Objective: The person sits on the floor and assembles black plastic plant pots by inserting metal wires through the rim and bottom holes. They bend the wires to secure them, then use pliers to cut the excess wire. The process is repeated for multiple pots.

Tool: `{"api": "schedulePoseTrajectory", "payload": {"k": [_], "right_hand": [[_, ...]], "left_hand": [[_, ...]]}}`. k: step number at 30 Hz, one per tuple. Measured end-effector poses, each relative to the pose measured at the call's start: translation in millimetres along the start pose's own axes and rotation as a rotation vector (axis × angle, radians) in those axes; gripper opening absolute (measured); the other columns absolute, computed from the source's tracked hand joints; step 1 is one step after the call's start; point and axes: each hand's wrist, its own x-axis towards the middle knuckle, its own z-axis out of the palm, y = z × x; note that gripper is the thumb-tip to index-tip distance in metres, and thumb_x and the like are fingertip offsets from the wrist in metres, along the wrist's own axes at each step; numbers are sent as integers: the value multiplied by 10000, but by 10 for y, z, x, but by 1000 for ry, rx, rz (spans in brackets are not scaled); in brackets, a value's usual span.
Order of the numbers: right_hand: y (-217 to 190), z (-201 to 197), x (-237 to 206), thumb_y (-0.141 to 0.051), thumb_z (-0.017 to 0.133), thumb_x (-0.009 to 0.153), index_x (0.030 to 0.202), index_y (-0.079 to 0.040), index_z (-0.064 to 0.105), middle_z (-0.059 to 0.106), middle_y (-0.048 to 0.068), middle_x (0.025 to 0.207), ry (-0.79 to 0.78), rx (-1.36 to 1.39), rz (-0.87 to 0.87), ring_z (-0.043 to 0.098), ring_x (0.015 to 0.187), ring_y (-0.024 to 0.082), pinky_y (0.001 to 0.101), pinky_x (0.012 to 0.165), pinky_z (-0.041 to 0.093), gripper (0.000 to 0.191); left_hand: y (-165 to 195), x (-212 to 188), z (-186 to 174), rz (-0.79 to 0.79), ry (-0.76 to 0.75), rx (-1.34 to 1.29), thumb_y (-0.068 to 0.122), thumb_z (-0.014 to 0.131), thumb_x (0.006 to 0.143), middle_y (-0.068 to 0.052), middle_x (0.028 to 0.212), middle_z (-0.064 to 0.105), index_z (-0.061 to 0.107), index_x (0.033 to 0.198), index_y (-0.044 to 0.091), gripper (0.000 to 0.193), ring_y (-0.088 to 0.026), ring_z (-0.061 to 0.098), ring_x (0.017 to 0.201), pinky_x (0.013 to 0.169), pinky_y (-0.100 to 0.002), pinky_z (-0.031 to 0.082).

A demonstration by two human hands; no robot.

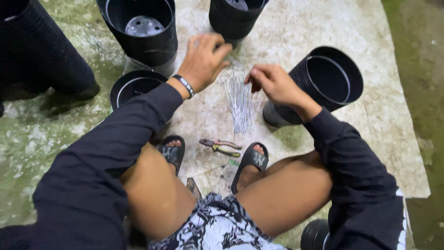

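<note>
My left hand [204,59] reaches forward over the pale board [286,32], fingers curled and pinching a thin wire near a black mesh pot [143,39]. A dark band sits on that wrist. My right hand [273,83] hovers just above a bundle of thin silver wires [240,104], fingertips drawn together; whether it holds a wire I cannot tell. A tilted black mesh pot [330,76] lies beside my right wrist. Pliers [220,146] rest between my sandalled feet.
More black mesh pots stand around: one at top centre [233,18], one by my left forearm [132,85], a large one at far left [37,51], another by my right hip [314,234]. Mossy concrete floor [27,139] surrounds the board.
</note>
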Motion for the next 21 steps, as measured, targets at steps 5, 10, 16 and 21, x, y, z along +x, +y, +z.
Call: {"api": "schedulePoseTrajectory", "payload": {"k": [5,10,16,21], "right_hand": [[113,111,162,-174,486,1118,977,8,682,660,56,783,266,14,-41,664,711,124,285,668,545,303],[-36,272,218,-46,595,1020,985,26,647,619,175,1007,429,-606,-408,653,855,331,373,718,525,95],[-259,311,409,-48,630,856,971,-27,617,575,117,976,384,-1130,-445,632,899,291,404,710,516,117],[-371,429,555,-148,613,847,1018,-32,669,574,67,943,430,-1503,-437,592,846,222,353,674,476,214]], "left_hand": [[171,283,90,-693,-52,-520,288,695,1014,-63,826,695,672,975,11,281,-193,710,751,710,-348,562],[310,519,230,-1097,-94,-1098,338,686,961,-4,794,751,748,906,27,322,-71,725,685,537,-258,604],[221,684,124,-1167,53,-1122,248,764,922,-33,794,748,760,887,26,225,-92,710,684,565,-268,610],[184,752,68,-1265,103,-1181,171,813,855,-41,768,750,753,849,13,169,-118,716,638,533,-293,608]]}}
